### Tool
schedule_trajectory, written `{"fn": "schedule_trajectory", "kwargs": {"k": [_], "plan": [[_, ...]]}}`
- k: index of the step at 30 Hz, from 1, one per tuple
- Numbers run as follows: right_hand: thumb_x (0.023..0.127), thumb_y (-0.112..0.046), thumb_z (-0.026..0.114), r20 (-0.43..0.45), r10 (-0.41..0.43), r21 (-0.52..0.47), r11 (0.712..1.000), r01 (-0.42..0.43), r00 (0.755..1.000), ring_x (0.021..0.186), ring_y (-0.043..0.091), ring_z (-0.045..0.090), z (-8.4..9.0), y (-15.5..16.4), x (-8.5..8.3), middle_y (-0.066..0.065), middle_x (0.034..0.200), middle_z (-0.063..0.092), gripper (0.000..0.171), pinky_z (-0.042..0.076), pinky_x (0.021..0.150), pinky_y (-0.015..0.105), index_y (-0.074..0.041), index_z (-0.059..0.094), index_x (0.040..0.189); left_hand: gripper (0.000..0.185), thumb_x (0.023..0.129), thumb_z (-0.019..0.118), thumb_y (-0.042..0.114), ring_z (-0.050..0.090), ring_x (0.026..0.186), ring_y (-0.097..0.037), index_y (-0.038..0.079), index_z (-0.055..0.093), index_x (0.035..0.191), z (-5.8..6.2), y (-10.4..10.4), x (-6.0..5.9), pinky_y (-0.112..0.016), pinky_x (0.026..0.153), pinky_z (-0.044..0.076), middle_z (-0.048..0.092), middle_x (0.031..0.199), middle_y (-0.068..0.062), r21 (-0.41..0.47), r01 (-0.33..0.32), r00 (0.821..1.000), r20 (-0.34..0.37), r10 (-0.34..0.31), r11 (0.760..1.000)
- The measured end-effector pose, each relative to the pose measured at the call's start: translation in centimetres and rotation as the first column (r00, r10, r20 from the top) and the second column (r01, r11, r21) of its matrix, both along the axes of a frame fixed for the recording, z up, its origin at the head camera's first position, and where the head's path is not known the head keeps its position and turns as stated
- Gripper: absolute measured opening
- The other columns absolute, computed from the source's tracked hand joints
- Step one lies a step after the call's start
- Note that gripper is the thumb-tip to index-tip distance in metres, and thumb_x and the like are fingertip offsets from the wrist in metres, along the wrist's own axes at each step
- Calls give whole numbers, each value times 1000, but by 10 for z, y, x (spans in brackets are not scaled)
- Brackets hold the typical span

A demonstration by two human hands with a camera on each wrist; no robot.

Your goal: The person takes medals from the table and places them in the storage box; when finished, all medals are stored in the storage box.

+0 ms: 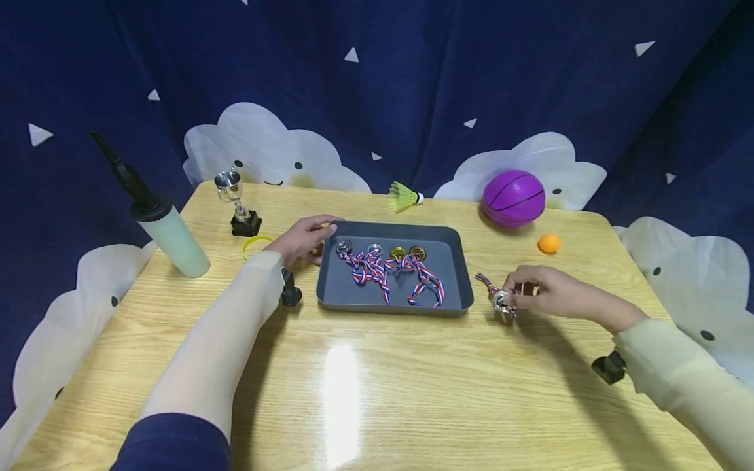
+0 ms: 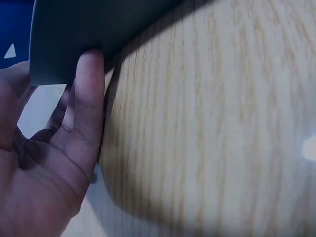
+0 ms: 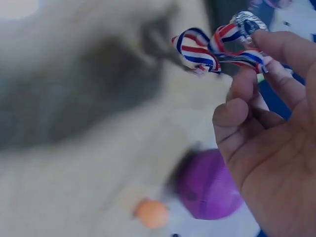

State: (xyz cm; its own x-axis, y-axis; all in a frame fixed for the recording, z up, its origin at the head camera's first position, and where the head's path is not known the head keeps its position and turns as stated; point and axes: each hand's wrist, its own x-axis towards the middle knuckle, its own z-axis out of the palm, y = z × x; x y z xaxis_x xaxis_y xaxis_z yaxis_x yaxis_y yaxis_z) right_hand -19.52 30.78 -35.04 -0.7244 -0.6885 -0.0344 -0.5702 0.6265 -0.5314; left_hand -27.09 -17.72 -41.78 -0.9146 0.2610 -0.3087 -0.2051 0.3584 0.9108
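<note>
Four medals (image 1: 389,265) with striped ribbons lie in the grey tray (image 1: 456,288) mid-table; a fifth silver medal (image 1: 501,301) sits just right of the tray, its ribbon pinched between thumb and fingertips of the right hand (image 1: 550,292). The left hand (image 1: 303,237) rests straight-fingered on the tray's far-left corner, holding nothing. Around: trophy (image 1: 238,204), yellow band (image 1: 256,244) and pump (image 1: 159,219) to the left, shuttlecock (image 1: 405,196) behind the tray, purple ball (image 1: 514,197) and orange ball (image 1: 549,243) beyond the right hand.

Glossy wood-grain table (image 1: 377,392), matt grey plastic tray (image 1: 453,252), shiny metal medal (image 1: 501,302) on woven ribbon
</note>
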Motion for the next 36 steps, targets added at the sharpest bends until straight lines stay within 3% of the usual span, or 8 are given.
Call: {"fn": "schedule_trajectory", "kwargs": {"k": [5,9,15,20,23,26,30,36], "plan": [[94,-4,76,-53,-94,-83,993,90,994,96,-3,52,34,-18,-7,-6,103,65,10,52,73,18,-14,75,95,46,114,43,33,62,80,-18,27,46,159,1,-1,1,-31,67,62,57,130,-17,-2,3,1000,-7,-3,1000],[100,-2,68,46,-123,-237,963,130,991,95,-1,63,56,-37,-9,-9,102,70,4,57,82,16,-5,72,101,45,114,42,33,62,80,-18,28,46,159,2,-2,1,-31,67,61,57,132,-17,-6,-2,1000,-6,2,1000],[104,-2,61,242,-80,-473,861,189,967,80,8,73,74,-63,-15,-6,92,76,7,63,80,22,-2,67,107,46,114,43,32,61,81,-17,26,45,159,3,-3,2,-30,67,61,57,133,-17,-2,4,1000,-11,-4,1000],[105,1,57,365,46,-621,756,207,930,79,9,73,78,-82,-20,1,91,76,11,64,78,26,-3,66,109,46,114,43,32,61,80,-17,25,45,160,2,-2,2,-29,66,60,58,131,-17,-2,9,1000,-17,-9,1000],[106,1,56,395,79,-652,726,219,915,77,10,72,80,-92,-21,3,91,76,11,64,76,26,-3,66,110,46,114,43,33,60,79,-17,25,45,159,2,-1,2,-29,66,60,58,129,-17,-4,3,1000,-14,-4,1000],[106,0,57,395,58,-631,742,225,917,76,9,72,75,-99,-24,2,91,76,11,64,75,24,-3,65,112,45,114,43,33,58,79,-17,26,46,159,1,-1,1,-29,65,60,58,127,-15,-10,-4,1000,-10,4,1000],[105,-1,58,406,-38,-538,798,272,913,76,8,71,59,-105,-29,-2,91,74,11,64,75,24,1,60,115,45,114,43,33,58,79,-17,26,47,159,0,0,1,-29,65,60,57,125,-15,-8,-6,1000,-10,6,1000],[104,0,59,444,-247,-320,854,410,861,73,5,68,28,-106,-42,-8,81,70,28,63,71,25,12,51,127,46,114,43,34,58,77,-16,26,46,159,0,0,1,-29,64,59,57,125,-15,2,-4,1000,-10,4,1000]]}}
